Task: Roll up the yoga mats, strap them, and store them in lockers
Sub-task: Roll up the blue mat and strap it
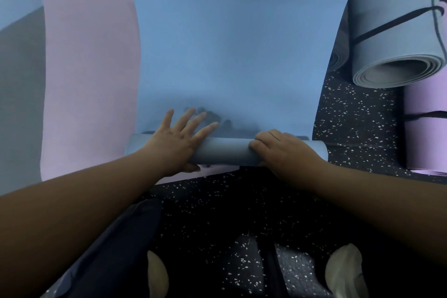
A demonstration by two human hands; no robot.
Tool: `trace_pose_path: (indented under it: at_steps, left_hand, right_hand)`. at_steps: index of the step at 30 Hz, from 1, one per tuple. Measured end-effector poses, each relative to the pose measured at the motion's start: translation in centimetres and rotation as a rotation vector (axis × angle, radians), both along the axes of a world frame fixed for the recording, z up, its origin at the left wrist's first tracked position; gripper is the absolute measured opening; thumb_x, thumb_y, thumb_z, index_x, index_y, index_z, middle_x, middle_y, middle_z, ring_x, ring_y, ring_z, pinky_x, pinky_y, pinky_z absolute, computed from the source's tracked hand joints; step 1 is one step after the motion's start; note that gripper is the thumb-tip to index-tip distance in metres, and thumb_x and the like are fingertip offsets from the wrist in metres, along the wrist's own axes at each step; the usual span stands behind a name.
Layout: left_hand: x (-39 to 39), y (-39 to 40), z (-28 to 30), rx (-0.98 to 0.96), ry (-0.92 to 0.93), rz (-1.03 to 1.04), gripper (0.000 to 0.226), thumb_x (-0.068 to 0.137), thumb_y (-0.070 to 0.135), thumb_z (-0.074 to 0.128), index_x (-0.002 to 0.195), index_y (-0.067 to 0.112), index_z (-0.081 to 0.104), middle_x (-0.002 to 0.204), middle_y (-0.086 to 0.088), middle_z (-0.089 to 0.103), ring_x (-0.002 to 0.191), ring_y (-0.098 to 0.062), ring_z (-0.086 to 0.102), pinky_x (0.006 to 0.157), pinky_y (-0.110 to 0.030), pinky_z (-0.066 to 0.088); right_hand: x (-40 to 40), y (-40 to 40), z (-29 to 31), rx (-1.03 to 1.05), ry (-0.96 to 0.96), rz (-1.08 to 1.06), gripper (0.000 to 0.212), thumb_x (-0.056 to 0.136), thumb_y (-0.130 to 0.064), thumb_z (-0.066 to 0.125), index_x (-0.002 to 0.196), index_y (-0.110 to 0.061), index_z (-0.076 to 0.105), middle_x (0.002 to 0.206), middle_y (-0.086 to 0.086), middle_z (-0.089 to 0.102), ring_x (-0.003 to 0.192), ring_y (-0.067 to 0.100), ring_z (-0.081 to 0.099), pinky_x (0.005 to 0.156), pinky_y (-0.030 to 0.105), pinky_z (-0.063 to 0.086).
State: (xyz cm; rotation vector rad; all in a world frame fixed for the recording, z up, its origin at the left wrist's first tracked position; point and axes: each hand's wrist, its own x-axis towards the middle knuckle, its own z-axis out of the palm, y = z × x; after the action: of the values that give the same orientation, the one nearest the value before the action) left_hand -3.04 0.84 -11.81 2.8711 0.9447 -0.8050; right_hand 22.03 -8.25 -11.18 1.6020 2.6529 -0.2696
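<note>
A blue yoga mat [232,51] lies flat on the floor ahead of me, its near end wound into a short roll [225,152]. My left hand [179,140] rests on the left part of the roll with fingers straight and spread, reaching onto the flat mat. My right hand [283,147] grips the right part of the roll, fingers curled over its top. Smudged dark marks show on the mat just beyond my fingers.
A pink mat [89,75] lies flat to the left, partly under the blue one, beside a grey-blue mat [19,80]. At right lie a rolled grey-blue mat [396,55] with a black strap and a rolled purple mat [425,133], also strapped. Speckled dark floor [350,113] surrounds them.
</note>
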Motion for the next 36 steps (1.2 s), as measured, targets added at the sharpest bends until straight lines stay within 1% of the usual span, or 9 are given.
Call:
trace_pose_path:
  at_steps: [3, 6, 9, 12, 16, 20, 28, 32, 36]
  left_hand:
    - [0.0, 0.6, 0.1, 0.099, -0.092, -0.033, 0.131, 0.061, 0.076, 0.066, 0.146, 0.02, -0.018, 0.158, -0.016, 0.017, 0.145, -0.036, 0.019, 0.11, -0.061, 0.02]
    - [0.1, 1.1, 0.3, 0.2, -0.113, -0.077, 0.138, 0.035, 0.074, 0.078, 0.144, 0.014, 0.019, 0.145, -0.017, 0.044, 0.132, -0.037, 0.043, 0.099, -0.064, 0.036]
    - [0.3, 1.3, 0.2, 0.264, -0.172, -0.119, 0.134, 0.031, 0.067, 0.083, 0.142, 0.014, 0.031, 0.142, -0.018, 0.047, 0.13, -0.036, 0.044, 0.097, -0.063, 0.038]
    - [0.4, 1.0, 0.1, 0.299, -0.209, -0.122, 0.13, 0.035, 0.064, 0.085, 0.144, 0.015, 0.031, 0.144, -0.017, 0.045, 0.132, -0.036, 0.042, 0.099, -0.061, 0.037]
    - [0.3, 0.1, -0.4, 0.293, -0.257, -0.138, 0.121, 0.044, 0.058, 0.086, 0.143, 0.015, 0.031, 0.146, -0.016, 0.041, 0.135, -0.035, 0.035, 0.103, -0.061, 0.026]
    - [0.4, -0.4, -0.1, 0.265, -0.32, -0.11, 0.104, 0.054, 0.047, 0.085, 0.139, 0.01, 0.037, 0.147, -0.017, 0.04, 0.136, -0.034, 0.03, 0.104, -0.061, 0.022]
    - [0.9, -0.6, 0.5, 0.201, -0.184, -0.023, 0.124, 0.056, 0.054, 0.081, 0.148, 0.004, 0.013, 0.154, -0.013, 0.031, 0.143, -0.028, 0.028, 0.11, -0.059, 0.017]
    - [2.0, 0.4, 1.3, 0.123, -0.045, 0.012, 0.117, 0.085, 0.06, 0.053, 0.137, 0.008, -0.039, 0.16, -0.009, -0.013, 0.147, -0.025, -0.012, 0.112, -0.058, -0.009]
    - [3.4, 1.9, 1.9, 0.099, 0.012, 0.064, 0.109, 0.089, 0.06, 0.048, 0.144, 0.007, -0.028, 0.159, -0.007, -0.016, 0.147, -0.023, -0.015, 0.112, -0.058, -0.01]
  right_hand:
    - [-0.1, 0.5, 0.4, -0.013, 0.012, -0.031, 0.019, 0.073, -0.012, 0.057, 0.091, -0.01, 0.062, 0.085, 0.007, 0.059, 0.069, 0.027, 0.057, 0.049, 0.034, 0.047]
    - [-0.2, 1.0, 0.7, -0.084, 0.0, -0.101, 0.033, 0.058, 0.0, 0.072, 0.089, -0.01, 0.064, 0.082, 0.007, 0.061, 0.068, 0.028, 0.058, 0.047, 0.031, 0.041]
    - [0.0, 2.0, 1.1, -0.16, -0.027, -0.156, 0.037, 0.077, -0.003, 0.065, 0.112, -0.011, 0.061, 0.104, 0.009, 0.061, 0.093, 0.032, 0.057, 0.063, 0.033, 0.04]
    - [0.2, 2.7, 1.5, -0.249, -0.076, -0.206, 0.046, 0.092, -0.011, 0.049, 0.137, -0.021, 0.042, 0.128, 0.002, 0.049, 0.116, 0.025, 0.043, 0.074, 0.031, 0.031]
    - [0.0, 3.8, 2.5, -0.353, -0.081, -0.283, 0.048, 0.091, -0.01, 0.045, 0.137, -0.023, 0.041, 0.129, 0.0, 0.048, 0.118, 0.023, 0.041, 0.09, 0.035, 0.043]
    - [0.7, 5.2, 2.5, -0.431, -0.107, -0.38, 0.031, 0.103, -0.031, 0.033, 0.122, -0.018, 0.053, 0.12, 0.005, 0.054, 0.114, 0.023, 0.042, 0.094, 0.042, 0.042]
    - [0.1, 5.5, 2.9, -0.366, -0.108, -0.513, 0.028, 0.104, -0.024, 0.034, 0.121, -0.011, 0.052, 0.121, 0.008, 0.05, 0.115, 0.026, 0.042, 0.088, 0.039, 0.042]
    - [0.0, 4.6, 2.7, -0.191, -0.07, -0.433, 0.042, 0.089, 0.001, 0.045, 0.13, -0.007, 0.046, 0.126, 0.011, 0.048, 0.11, 0.031, 0.045, 0.084, 0.041, 0.045]
    - [0.3, 2.3, 2.2, -0.101, 0.013, -0.328, 0.055, 0.067, -0.003, 0.067, 0.12, 0.004, 0.056, 0.12, 0.02, 0.058, 0.102, 0.038, 0.059, 0.077, 0.046, 0.056]
